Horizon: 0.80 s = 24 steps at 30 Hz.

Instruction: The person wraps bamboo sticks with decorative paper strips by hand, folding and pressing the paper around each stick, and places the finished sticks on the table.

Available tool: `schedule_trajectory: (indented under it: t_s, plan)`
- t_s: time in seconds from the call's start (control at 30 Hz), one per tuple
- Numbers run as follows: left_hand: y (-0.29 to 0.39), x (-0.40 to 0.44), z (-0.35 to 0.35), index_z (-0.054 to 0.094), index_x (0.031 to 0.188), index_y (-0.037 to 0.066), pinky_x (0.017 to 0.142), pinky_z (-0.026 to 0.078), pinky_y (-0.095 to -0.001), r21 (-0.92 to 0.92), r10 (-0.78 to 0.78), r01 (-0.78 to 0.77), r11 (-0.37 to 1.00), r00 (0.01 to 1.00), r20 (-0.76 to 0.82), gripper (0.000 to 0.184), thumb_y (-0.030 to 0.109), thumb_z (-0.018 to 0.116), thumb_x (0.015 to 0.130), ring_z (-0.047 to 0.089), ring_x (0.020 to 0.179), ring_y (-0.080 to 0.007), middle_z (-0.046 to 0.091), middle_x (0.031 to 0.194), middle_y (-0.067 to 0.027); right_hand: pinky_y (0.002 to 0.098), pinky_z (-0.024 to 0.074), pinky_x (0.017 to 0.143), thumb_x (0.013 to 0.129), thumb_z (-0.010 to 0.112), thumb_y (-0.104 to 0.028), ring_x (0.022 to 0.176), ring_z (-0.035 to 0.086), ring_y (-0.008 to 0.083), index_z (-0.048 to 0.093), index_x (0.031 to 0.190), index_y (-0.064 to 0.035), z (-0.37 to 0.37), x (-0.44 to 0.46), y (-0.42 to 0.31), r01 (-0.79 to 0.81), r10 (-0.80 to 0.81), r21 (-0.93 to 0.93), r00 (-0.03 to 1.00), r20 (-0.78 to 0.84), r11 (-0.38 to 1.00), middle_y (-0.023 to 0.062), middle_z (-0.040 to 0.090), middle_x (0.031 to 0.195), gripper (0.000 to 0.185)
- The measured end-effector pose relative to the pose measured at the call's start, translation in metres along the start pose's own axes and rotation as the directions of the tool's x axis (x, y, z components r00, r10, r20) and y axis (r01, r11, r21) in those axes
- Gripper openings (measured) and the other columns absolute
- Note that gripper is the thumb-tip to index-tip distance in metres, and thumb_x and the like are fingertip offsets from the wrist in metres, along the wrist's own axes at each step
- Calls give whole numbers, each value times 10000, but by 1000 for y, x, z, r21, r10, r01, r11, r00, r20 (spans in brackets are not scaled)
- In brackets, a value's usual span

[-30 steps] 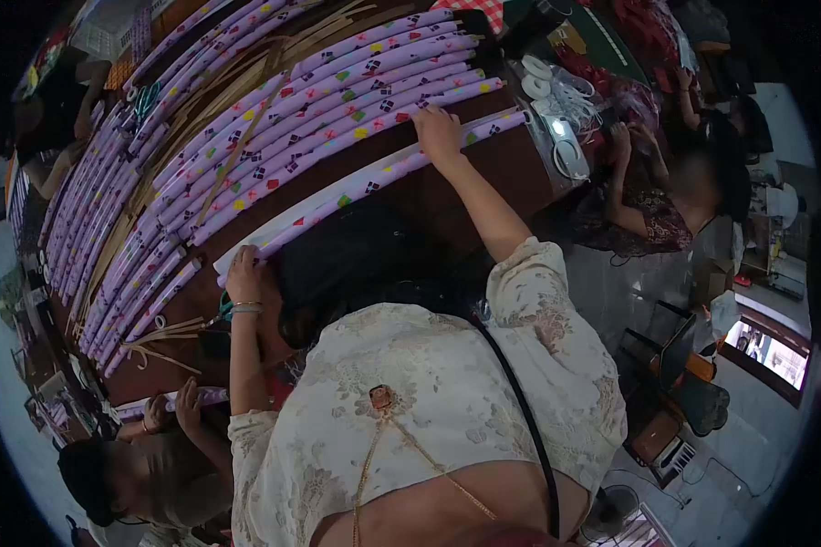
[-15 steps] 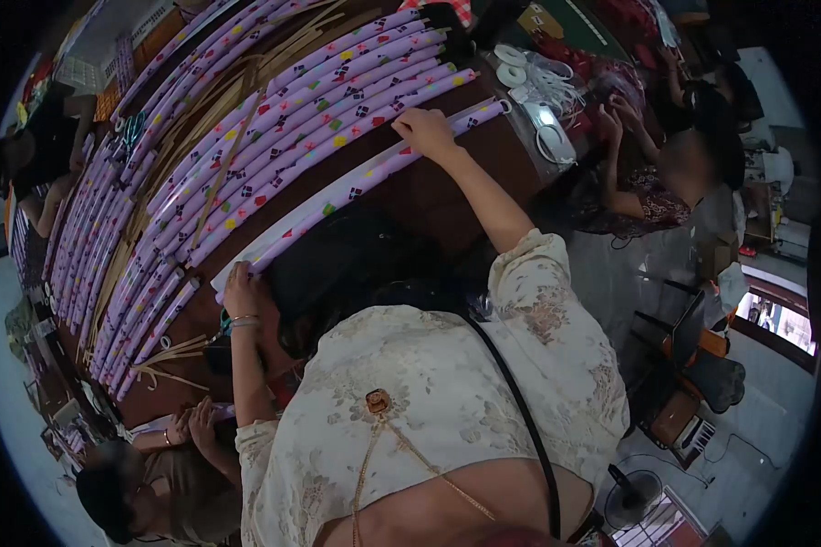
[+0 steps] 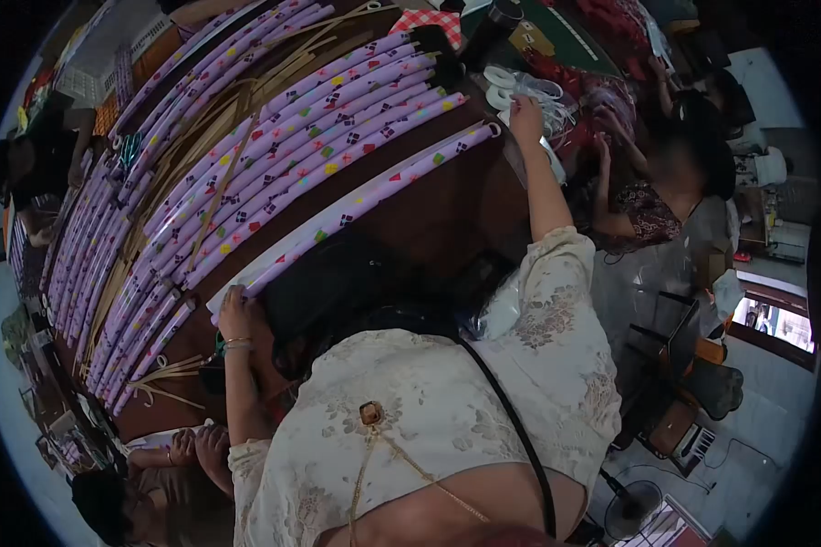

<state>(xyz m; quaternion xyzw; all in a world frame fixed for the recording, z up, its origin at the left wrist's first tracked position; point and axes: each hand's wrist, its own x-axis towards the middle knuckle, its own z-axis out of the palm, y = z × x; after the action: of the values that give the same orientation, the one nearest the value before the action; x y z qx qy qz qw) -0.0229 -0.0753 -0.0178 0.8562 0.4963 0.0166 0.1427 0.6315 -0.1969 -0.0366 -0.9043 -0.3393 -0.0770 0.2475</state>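
Observation:
A long roll of purple printed sheet (image 3: 356, 211), with a pale strip along one edge, lies slantwise on the brown table. My left hand (image 3: 235, 312) is closed on its near end. Beyond its far end, my right hand (image 3: 525, 118) is over the white tape rolls (image 3: 499, 88) and a tangle of white cord (image 3: 549, 91). The right fingers are bent together, and what they hold, if anything, is hidden. Nothing touches the far end of the printed roll.
Several similar purple rolls (image 3: 310, 137) lie side by side on the table (image 3: 420, 228), with thin wooden strips (image 3: 237, 109) among them. Scissors (image 3: 130, 149) rest at the left. A dark cylinder (image 3: 505, 13) stands at the back. Co-workers sit at the right (image 3: 652, 205) and lower left (image 3: 146, 501).
My right hand has let go of the printed roll and moved right to the white tape rolls and cord. My left hand remains on the roll's near end.

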Motion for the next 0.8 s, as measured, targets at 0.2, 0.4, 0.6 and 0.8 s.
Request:
schedule_trajectory:
  t_s: [0.2, 0.4, 0.6, 0.8]
  plan:
    - [-6, -1, 2, 515, 1038, 75, 809, 441, -386, -66, -37, 39, 997, 999, 32, 322, 132, 608, 735, 534, 975, -318, 560, 1071, -120, 431, 423, 814, 759, 621, -271, 1021, 485, 287, 602, 1037, -159, 11, 46, -17, 29, -16, -168, 997, 78, 985, 96, 498, 1069, 301]
    - [-1, -2, 0, 522, 1015, 73, 828, 435, -390, -51, -11, 10, 999, 1000, -27, 315, 108, 617, 717, 527, 987, -313, 555, 1070, -121, 420, 430, 759, 747, 613, -193, 915, 519, 308, 616, 914, -112, 17, 57, -32, 48, -48, -44, 999, -10, 998, 110, 515, 973, 186]
    - [0, -3, 1, 509, 1028, 70, 829, 431, -393, -83, 24, -29, 996, 997, -68, 334, 99, 620, 715, 524, 983, -319, 557, 1055, -118, 390, 447, 754, 717, 626, -156, 904, 526, 293, 614, 895, -150, -33, 8, -16, 245, -164, -96, 845, 509, 965, 81, 501, 975, 179]
    - [-4, -2, 1, 506, 1032, 68, 830, 428, -395, -76, 35, -38, 996, 999, -37, 332, 97, 615, 720, 522, 986, -323, 551, 1072, -122, 391, 452, 719, 729, 651, -166, 855, 541, 305, 582, 896, -98, -19, -43, 9, 187, -186, 39, 888, 421, 982, 97, 475, 1004, 192]
